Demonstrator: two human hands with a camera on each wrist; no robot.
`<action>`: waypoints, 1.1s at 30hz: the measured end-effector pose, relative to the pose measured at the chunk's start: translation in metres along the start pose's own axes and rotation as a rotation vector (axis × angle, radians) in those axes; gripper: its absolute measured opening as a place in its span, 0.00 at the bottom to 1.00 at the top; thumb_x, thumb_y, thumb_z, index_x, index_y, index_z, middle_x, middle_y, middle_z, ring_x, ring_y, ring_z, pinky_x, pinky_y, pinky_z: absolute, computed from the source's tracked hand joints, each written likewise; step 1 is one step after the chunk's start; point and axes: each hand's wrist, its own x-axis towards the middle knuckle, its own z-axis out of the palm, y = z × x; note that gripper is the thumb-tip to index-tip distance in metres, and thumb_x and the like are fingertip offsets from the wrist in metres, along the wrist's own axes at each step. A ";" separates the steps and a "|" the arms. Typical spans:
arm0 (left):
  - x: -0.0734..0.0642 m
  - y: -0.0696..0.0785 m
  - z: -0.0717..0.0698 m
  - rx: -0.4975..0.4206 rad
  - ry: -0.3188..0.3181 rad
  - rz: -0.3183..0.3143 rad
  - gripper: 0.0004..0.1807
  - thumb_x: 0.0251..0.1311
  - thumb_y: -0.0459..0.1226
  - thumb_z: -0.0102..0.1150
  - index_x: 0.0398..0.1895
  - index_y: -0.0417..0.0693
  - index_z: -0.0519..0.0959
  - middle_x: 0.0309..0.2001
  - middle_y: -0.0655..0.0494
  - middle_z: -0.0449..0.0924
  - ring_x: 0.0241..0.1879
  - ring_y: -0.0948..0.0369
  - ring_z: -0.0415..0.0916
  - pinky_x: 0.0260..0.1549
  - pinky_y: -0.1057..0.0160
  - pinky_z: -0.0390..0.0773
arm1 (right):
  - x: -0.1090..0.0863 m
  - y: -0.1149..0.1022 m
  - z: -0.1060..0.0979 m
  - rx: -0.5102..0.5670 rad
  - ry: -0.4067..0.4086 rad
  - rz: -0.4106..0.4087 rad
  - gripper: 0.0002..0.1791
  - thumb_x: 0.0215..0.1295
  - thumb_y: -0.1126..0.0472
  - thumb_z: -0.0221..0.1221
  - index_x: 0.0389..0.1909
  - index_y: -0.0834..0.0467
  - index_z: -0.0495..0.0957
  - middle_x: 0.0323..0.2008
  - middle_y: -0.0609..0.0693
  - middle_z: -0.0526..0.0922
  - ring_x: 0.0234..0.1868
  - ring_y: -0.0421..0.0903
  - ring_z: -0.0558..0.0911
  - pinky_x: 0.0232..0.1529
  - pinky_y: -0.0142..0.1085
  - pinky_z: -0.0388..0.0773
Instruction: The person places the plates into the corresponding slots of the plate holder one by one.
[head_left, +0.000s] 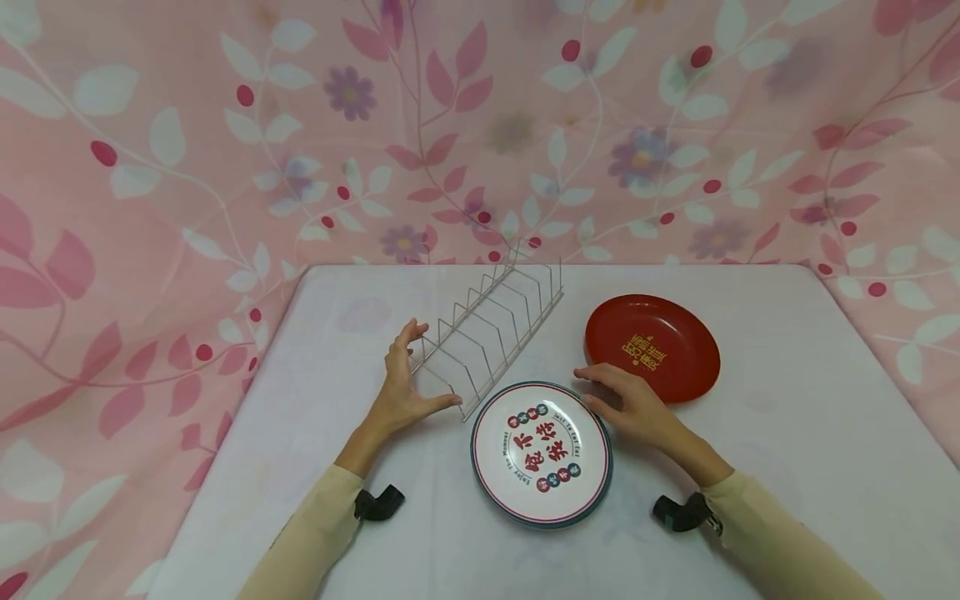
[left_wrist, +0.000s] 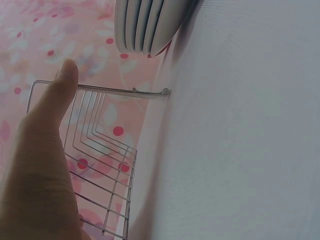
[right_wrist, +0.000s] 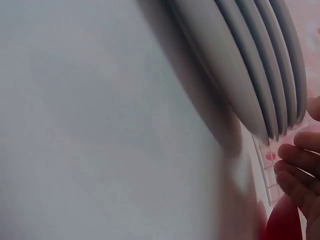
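Observation:
A wire dish rack (head_left: 480, 325) with upright wire dividers stands slantwise on the table. At its near end my left hand (head_left: 401, 392) is spread, thumb toward the end wire and the other fingers by the left side. The left wrist view shows the straight thumb (left_wrist: 62, 90) overlapping the rack's wire. In front of the rack is a stack of several white plates (head_left: 540, 454) with dark rims and red lettering. My right hand (head_left: 633, 404) is at the stack's upper right edge, fingers loosely extended, nothing held.
An oval red dish (head_left: 675, 350) with gold characters lies behind my right hand. A white cloth covers the table (head_left: 810, 467). Pink floral fabric (head_left: 525, 125) hangs behind the table's far edge. Small black devices are strapped at both wrists.

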 end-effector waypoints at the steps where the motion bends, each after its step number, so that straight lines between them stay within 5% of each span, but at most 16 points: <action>1: 0.000 0.000 0.000 0.004 0.001 0.001 0.73 0.37 0.69 0.68 0.78 0.46 0.38 0.72 0.41 0.54 0.69 0.48 0.52 0.62 0.41 0.57 | -0.001 0.000 0.001 -0.004 -0.015 -0.006 0.25 0.60 0.64 0.66 0.58 0.61 0.76 0.54 0.52 0.82 0.53 0.48 0.82 0.54 0.41 0.79; 8: 0.000 -0.003 0.001 0.009 0.009 0.016 0.74 0.37 0.70 0.68 0.78 0.44 0.37 0.71 0.36 0.55 0.68 0.46 0.53 0.60 0.38 0.57 | -0.009 -0.006 0.009 0.000 -0.117 0.082 0.27 0.62 0.56 0.66 0.62 0.58 0.74 0.51 0.47 0.82 0.51 0.43 0.78 0.54 0.43 0.80; 17: -0.001 -0.006 0.002 0.031 0.001 0.014 0.75 0.35 0.71 0.67 0.78 0.44 0.36 0.73 0.44 0.54 0.67 0.46 0.54 0.59 0.43 0.59 | -0.012 -0.007 0.008 0.047 -0.008 0.166 0.16 0.61 0.62 0.66 0.50 0.55 0.82 0.42 0.45 0.83 0.38 0.40 0.77 0.40 0.29 0.79; 23: -0.003 -0.007 0.004 0.037 0.000 0.004 0.75 0.34 0.71 0.68 0.78 0.47 0.36 0.73 0.46 0.54 0.67 0.49 0.55 0.60 0.46 0.59 | -0.010 -0.012 -0.002 0.063 0.061 0.241 0.16 0.63 0.64 0.64 0.51 0.58 0.80 0.44 0.51 0.84 0.41 0.45 0.80 0.45 0.30 0.81; 29: -0.003 -0.005 0.003 0.018 -0.007 -0.006 0.72 0.36 0.70 0.68 0.77 0.45 0.41 0.71 0.39 0.56 0.67 0.48 0.56 0.60 0.50 0.59 | -0.004 -0.017 -0.023 0.220 0.036 0.316 0.18 0.69 0.60 0.58 0.59 0.58 0.77 0.49 0.56 0.83 0.44 0.48 0.80 0.43 0.26 0.79; 33: -0.002 -0.005 0.003 -0.007 -0.009 -0.015 0.69 0.34 0.62 0.77 0.76 0.46 0.46 0.69 0.38 0.60 0.65 0.49 0.60 0.59 0.47 0.61 | -0.002 -0.017 -0.036 0.366 -0.001 0.371 0.20 0.72 0.58 0.56 0.61 0.59 0.74 0.48 0.60 0.82 0.40 0.45 0.81 0.38 0.31 0.82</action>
